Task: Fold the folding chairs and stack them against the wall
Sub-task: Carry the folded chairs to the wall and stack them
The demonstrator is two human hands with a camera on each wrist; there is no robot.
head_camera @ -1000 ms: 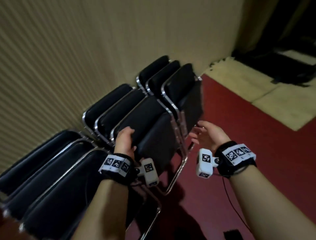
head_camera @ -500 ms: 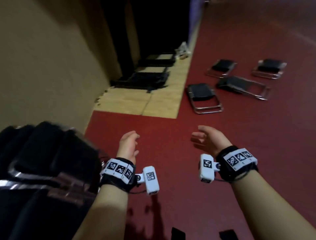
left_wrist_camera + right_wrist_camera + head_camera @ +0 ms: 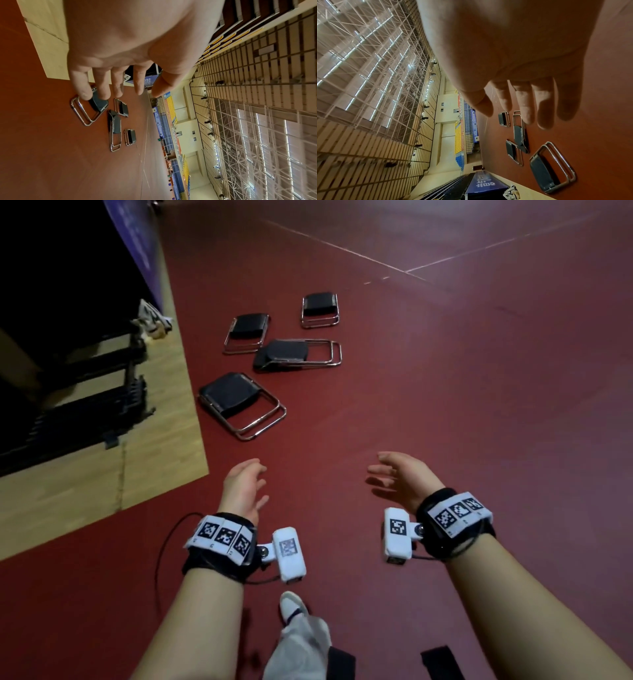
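Item: four folded chairs, flat on the red floor point(image 3: 479, 405), well ahead of you; nearest chair point(image 3: 239, 402) overlapped none. Your left hand point(image 3: 245, 491) and right hand point(image 3: 404, 479) hung loose and empty. Risk: chrome tubing could pinch fingers if grabbed at the hinge. Since a second earlier, you had turned from the wall stack.

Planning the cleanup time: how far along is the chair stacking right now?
Done, as far as shows: four chairs lie folded flat on the red floor, the nearest chair ahead of the hands. In hand: nothing; the left hand and right hand are open and empty. Left: carry all four to the wall, which is out of view now.
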